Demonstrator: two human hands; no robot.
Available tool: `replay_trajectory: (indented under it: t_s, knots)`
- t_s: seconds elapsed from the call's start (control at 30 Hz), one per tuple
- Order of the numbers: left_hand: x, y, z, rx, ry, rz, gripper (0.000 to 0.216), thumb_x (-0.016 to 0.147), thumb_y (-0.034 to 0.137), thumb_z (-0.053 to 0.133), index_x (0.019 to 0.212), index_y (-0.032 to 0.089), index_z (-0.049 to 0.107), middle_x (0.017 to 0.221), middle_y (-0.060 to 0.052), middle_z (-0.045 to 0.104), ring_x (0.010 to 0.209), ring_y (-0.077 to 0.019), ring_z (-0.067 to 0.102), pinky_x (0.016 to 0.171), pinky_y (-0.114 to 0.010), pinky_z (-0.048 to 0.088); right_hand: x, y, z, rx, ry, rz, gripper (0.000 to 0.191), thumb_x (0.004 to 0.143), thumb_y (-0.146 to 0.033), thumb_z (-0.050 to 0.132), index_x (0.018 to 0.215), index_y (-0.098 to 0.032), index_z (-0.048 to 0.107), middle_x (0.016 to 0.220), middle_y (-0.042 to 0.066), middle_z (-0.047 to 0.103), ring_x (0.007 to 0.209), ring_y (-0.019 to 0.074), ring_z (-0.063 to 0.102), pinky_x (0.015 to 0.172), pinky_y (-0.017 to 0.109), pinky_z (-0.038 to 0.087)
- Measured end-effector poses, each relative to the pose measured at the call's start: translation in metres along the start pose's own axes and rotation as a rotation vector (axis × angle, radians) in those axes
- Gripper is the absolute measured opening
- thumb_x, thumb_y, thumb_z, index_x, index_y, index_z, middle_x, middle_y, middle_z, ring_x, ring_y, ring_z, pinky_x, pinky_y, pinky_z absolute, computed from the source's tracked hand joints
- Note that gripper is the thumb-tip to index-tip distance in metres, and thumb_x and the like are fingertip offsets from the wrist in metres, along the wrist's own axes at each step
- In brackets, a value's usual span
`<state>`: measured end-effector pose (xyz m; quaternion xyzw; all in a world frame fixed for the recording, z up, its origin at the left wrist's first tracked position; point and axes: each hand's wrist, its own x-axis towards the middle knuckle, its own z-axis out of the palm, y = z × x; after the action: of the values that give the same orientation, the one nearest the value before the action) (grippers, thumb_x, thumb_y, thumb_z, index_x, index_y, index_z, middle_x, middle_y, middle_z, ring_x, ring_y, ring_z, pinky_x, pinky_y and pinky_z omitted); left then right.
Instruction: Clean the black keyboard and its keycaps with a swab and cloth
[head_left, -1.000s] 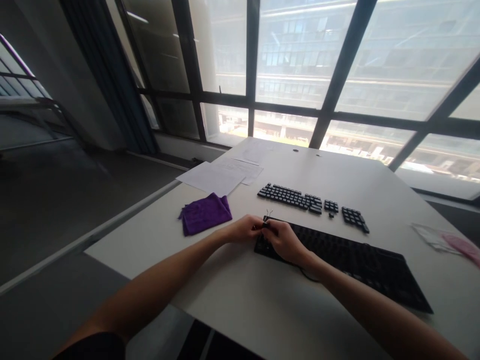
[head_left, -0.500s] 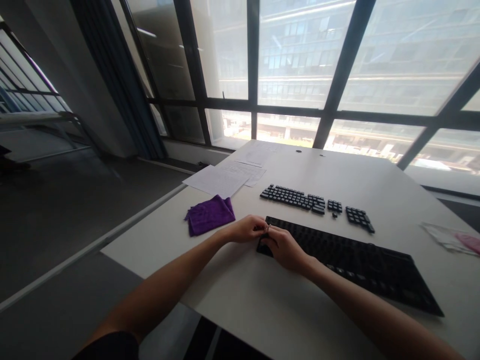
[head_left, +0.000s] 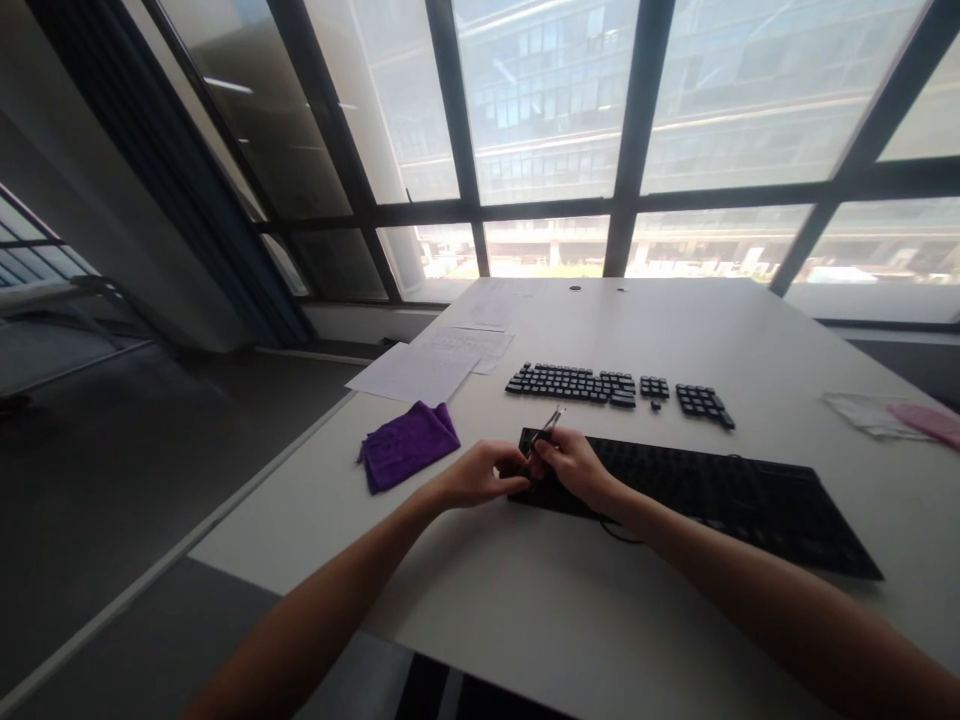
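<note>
My right hand [head_left: 577,468] is closed over the left end of the black keyboard base [head_left: 712,500]. Between its fingers is a thin wire keycap puller [head_left: 556,417], its metal prongs pointing up and away. Close beside it, my left hand [head_left: 484,473] has thumb and fingers curled in at the near end of the puller; what they pinch is too small and dark to make out. Beyond the base, loose dark keycaps lie in groups: a large block [head_left: 570,384], a small cluster [head_left: 654,387] and a number-pad group [head_left: 703,402].
A folded purple cloth [head_left: 409,445] lies left of my hands, with paper sheets [head_left: 416,372] behind it. At the right edge are a whitish cloth or bag [head_left: 862,413] and a pink item [head_left: 926,420]. A black cable [head_left: 619,535] curves out at the base's near side.
My right hand has turned, so the puller's prongs now show above it. My left hand has drawn slightly nearer to me. The view has swung a little to the right.
</note>
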<state>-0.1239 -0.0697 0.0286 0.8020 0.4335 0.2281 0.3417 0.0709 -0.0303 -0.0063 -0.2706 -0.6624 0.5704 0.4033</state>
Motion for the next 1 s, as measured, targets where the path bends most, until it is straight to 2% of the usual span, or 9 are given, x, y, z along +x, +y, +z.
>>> replay_trajectory:
  t_s: [0.1,0.17,0.27,0.4,0.53,0.7,0.83,1.0]
  knots:
    - [0.000,0.001,-0.002,-0.049,-0.004,-0.031,0.027,0.080,0.031,0.072,0.099,0.013,0.072,0.088,-0.007,0.073,0.078,-0.0170,0.066,0.071,-0.025,0.051,0.001,0.001,0.000,0.024,0.004,0.000,0.025,0.088,-0.035,0.057,0.073,-0.015,0.061,0.061,0.002,0.063,0.055,0.0139,0.059,0.054,0.025,0.048]
    - [0.001,0.000,-0.003,-0.078,0.036,-0.057,0.029,0.079,0.031,0.072,0.102,0.012,0.073,0.090,-0.008,0.074,0.080,-0.0182,0.068,0.073,-0.026,0.053,0.001,0.003,0.001,0.029,0.041,-0.016,0.025,0.088,-0.036,0.059,0.075,-0.015,0.062,0.063,0.003,0.064,0.056,0.0142,0.060,0.055,0.026,0.049]
    - [0.003,0.000,-0.002,-0.054,0.187,-0.060,0.030,0.081,0.031,0.069,0.106,0.014,0.073,0.095,-0.008,0.075,0.084,-0.0190,0.069,0.078,-0.028,0.054,0.001,0.004,0.002,0.051,0.139,-0.049,0.025,0.087,-0.038,0.061,0.081,-0.015,0.064,0.070,0.005,0.066,0.061,0.0157,0.062,0.058,0.027,0.051]
    - [0.004,0.005,0.003,0.083,0.336,-0.009,0.029,0.083,0.027,0.067,0.109,0.015,0.072,0.095,-0.008,0.075,0.081,-0.0183,0.069,0.076,-0.028,0.055,0.001,0.002,0.002,0.011,0.174,-0.095,0.022,0.088,-0.035,0.058,0.084,-0.015,0.065,0.074,0.005,0.067,0.063,0.0160,0.062,0.062,0.028,0.052]
    - [0.002,0.007,0.006,0.160,0.273,0.067,0.039,0.085,0.018,0.062,0.124,0.019,0.065,0.103,-0.007,0.073,0.084,-0.0177,0.067,0.083,-0.030,0.054,0.001,-0.001,0.001,-0.050,0.153,-0.101,0.019,0.088,-0.030,0.056,0.080,-0.015,0.065,0.069,0.003,0.065,0.063,0.0156,0.060,0.061,0.027,0.049]
    - [-0.001,0.002,0.004,0.277,0.186,0.069,0.053,0.083,0.015,0.063,0.135,0.022,0.055,0.103,-0.005,0.072,0.079,-0.0161,0.063,0.081,-0.030,0.052,-0.001,-0.003,0.000,-0.126,0.086,-0.136,0.020,0.088,-0.025,0.054,0.076,-0.014,0.066,0.066,0.002,0.062,0.063,0.0145,0.056,0.061,0.026,0.046]
    - [0.000,0.006,0.002,0.252,0.126,0.098,0.052,0.085,0.014,0.059,0.135,0.023,0.055,0.098,-0.003,0.071,0.082,-0.0154,0.062,0.084,-0.029,0.049,-0.004,-0.005,0.003,-0.128,0.025,-0.179,0.016,0.087,-0.022,0.054,0.082,-0.015,0.068,0.071,0.002,0.062,0.066,0.0141,0.056,0.064,0.026,0.046]
    - [0.002,0.005,-0.006,0.094,0.113,0.064,0.036,0.086,0.021,0.062,0.122,0.018,0.066,0.097,-0.005,0.073,0.075,-0.0135,0.062,0.072,-0.025,0.051,-0.002,-0.001,0.002,-0.060,0.040,-0.119,0.020,0.089,-0.028,0.054,0.080,-0.014,0.065,0.069,0.002,0.062,0.063,0.0143,0.057,0.061,0.026,0.047]
